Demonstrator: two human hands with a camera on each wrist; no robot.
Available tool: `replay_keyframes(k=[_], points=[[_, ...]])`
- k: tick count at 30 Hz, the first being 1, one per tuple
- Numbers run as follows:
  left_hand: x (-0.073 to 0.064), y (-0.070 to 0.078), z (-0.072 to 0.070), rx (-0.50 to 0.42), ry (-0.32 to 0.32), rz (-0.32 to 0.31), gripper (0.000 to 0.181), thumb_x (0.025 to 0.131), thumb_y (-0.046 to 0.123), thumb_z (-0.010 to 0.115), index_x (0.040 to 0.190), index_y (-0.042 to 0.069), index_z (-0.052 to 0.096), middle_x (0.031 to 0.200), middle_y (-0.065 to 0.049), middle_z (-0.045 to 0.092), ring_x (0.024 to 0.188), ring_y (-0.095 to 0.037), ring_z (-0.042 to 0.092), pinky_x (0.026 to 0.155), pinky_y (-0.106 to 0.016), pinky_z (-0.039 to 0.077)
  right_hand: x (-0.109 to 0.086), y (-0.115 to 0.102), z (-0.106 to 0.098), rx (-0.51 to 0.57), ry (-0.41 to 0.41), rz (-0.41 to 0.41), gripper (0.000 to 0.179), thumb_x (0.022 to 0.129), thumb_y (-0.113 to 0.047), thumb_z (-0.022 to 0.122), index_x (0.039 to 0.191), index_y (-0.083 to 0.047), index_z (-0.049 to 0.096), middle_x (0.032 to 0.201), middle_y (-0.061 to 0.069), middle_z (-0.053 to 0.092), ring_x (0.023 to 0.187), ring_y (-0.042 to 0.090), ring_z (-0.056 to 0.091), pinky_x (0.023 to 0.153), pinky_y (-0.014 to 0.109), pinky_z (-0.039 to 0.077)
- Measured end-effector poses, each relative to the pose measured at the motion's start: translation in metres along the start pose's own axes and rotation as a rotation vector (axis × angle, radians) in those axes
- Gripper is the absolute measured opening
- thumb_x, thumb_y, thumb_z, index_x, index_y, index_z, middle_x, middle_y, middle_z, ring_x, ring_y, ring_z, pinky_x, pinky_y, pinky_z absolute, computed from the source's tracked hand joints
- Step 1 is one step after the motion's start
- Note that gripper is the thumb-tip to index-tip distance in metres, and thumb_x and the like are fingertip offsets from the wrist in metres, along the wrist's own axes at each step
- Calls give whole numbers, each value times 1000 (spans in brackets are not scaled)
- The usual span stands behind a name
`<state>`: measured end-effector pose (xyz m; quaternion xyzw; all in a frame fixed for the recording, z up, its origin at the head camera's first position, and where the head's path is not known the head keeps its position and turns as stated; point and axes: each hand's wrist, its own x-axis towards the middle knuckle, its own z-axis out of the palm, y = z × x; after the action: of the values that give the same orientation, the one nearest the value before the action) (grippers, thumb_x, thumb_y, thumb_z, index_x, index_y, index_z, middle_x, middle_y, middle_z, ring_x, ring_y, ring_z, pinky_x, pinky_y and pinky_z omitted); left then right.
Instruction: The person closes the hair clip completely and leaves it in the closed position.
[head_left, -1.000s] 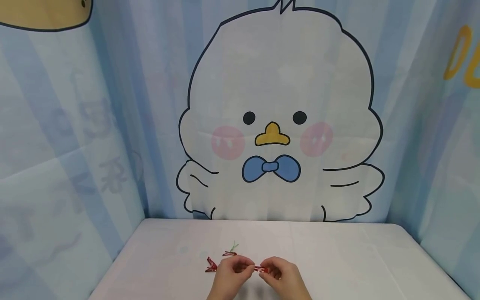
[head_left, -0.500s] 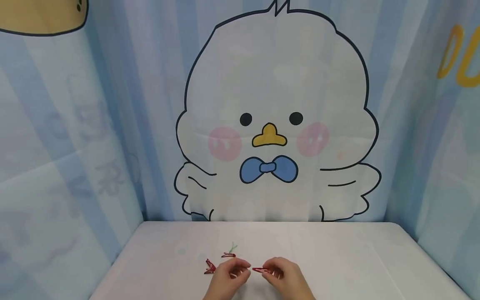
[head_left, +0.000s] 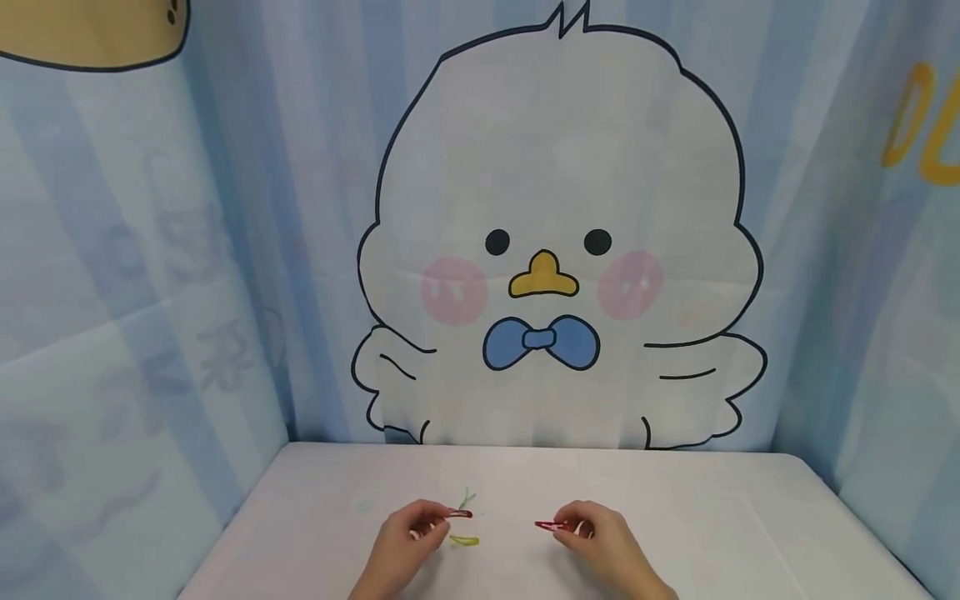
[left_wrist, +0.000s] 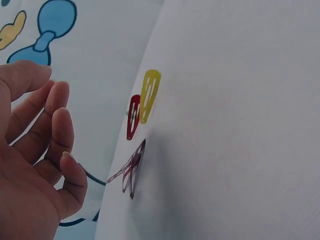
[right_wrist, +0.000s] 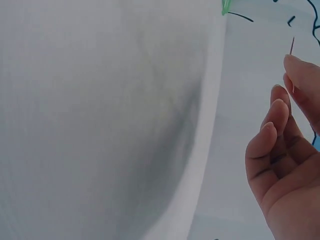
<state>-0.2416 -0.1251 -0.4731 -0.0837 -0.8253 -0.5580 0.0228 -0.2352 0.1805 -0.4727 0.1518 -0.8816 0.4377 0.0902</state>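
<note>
My right hand [head_left: 602,535] pinches a red snap hair clip [head_left: 550,526] between thumb and index finger, above the table. The right wrist view shows that clip edge-on as a thin sliver [right_wrist: 292,46] past the fingertips. My left hand [head_left: 405,537] hovers with loosely curled fingers and nothing visible between them. Its fingertips overlap a second red hair clip [head_left: 461,514] in the head view. The left wrist view has this clip [left_wrist: 133,117] lying on the table beside a yellow hair clip [left_wrist: 150,96]. Nearby are splayed dark red clips [left_wrist: 132,170], hidden behind the left hand in the head view.
A light green clip [head_left: 467,497] lies just behind the red one on the white table [head_left: 712,517]. Fabric walls enclose the table at the back and sides; the rear one bears a large cartoon bird [head_left: 543,275].
Both hands have moved apart, the right one rightward still pinching its clip, the left one leftward. The yellow clip has come into sight, while the splayed dark red clips are now covered in the head view.
</note>
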Motion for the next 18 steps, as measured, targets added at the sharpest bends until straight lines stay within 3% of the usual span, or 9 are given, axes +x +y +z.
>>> replay_keyframes(k=[9, 18], points=[[6, -7, -29, 119, 55, 1, 16, 93, 9, 70, 108, 2, 69, 93, 0, 66, 86, -18, 57, 76, -34, 49, 11, 19, -21, -61, 9, 85, 14, 83, -11, 81, 91, -17, 71, 78, -6, 60, 66, 9, 51, 61, 25, 43], [6, -25, -44, 228, -9, -75, 11, 90, 10, 74, 99, 4, 70, 85, 1, 62, 77, -17, 53, 67, -31, 47, 20, 42, -30, -83, -40, 92, 11, 84, -14, 82, 90, -14, 72, 77, -6, 60, 68, 12, 53, 61, 27, 43]])
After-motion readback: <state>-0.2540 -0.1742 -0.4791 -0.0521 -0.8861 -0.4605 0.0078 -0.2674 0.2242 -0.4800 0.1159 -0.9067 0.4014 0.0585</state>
